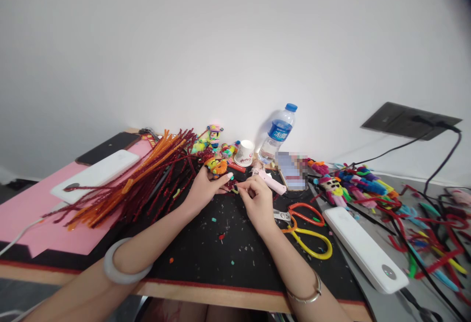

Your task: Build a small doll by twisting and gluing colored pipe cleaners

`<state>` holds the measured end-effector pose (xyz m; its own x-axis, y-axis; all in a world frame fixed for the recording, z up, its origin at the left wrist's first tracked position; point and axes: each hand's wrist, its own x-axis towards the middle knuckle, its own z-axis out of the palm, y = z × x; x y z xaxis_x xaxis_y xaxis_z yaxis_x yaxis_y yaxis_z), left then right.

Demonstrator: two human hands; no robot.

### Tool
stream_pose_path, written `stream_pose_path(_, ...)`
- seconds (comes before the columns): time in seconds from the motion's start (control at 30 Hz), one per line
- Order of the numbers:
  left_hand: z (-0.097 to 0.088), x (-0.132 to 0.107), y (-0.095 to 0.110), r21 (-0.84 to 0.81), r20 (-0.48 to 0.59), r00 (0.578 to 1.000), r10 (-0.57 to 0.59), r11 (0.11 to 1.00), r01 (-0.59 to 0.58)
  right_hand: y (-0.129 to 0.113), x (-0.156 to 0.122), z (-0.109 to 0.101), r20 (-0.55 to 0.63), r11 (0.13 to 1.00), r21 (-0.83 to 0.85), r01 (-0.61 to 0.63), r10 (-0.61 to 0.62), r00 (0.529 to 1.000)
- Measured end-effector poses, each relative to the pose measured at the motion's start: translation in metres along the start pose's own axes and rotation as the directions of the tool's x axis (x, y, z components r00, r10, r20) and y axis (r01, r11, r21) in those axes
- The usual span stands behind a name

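My left hand [203,190] is closed around a small pipe-cleaner figure [216,166] with a yellow and orange fuzzy head. Its lower part is partly hidden by my fingers, and a teal bit shows by the thumb. Close on its right, my right hand [258,202] is closed in a pinch at the figure's dark red lower end; what lies between its fingertips is too small to make out. Scissors [311,243] with red and yellow handles lie right of my right wrist. A pale pink tool [272,183] rests just behind that hand.
Red and orange pipe cleaners [128,189] lie in a bundle at left. A paper cup [244,153] and water bottle [277,133] stand by the wall. A phone [292,172], white power bank [364,248], and tangled pipe-cleaner pieces [434,243] are at right. Scraps dot the black mat [206,258].
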<state>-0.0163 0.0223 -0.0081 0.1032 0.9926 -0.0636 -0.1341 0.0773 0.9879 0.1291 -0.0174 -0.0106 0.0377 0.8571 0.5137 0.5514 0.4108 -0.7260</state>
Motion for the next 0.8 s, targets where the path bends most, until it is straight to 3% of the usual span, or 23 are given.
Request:
stream_pose_path(0.3, 0.0000, 0.0003, -0.0005, 0.024, -0.006, 1.000, -0.006, 1.000, 0.006, 0.0000, 0.0010, 0.0003, 0.017, 1.000, -0.004, 0.003, -0.003, 1.000)
stream_pose_path(0.53, -0.0016, 0.0019, 0.0003, 0.006, -0.011, 1.000, 0.016, 1.000, -0.016, -0.0016, 0.0021, -0.0041, -0.090, 0.999, 0.027, -0.025, 0.027, 0.996)
stream_pose_path(0.8, -0.0001, 0.0011, -0.0007, 0.005, -0.013, 1.000, 0.009, 1.000, -0.009, 0.0028, -0.0003, 0.0012, -0.014, 1.000, 0.014, 0.002, -0.002, 1.000)
